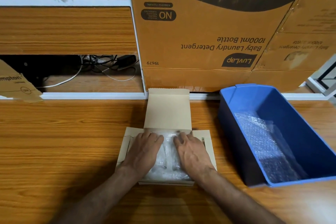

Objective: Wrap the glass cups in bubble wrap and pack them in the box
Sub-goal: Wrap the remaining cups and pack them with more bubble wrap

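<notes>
Pressing bubble-wrapped cups [168, 158] down into small cardboard box [166, 182] at table centre, lid flap [168, 109] raised behind. Apply even, gentle downward pressure; avoid squeezing glass sideways. Left hand [143, 151] and right hand [192, 152] flat, fingers nearly straight, resting on wrap, gripping nothing. Spare bubble wrap [265, 143] in blue bin [236, 132].

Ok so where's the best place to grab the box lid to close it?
Take the lid by its far scalloped edge, coming from above and behind. It stands upright, hinged at the box's back wall, so that free edge swings it forward once both hands leave the bubble wrap.
</notes>
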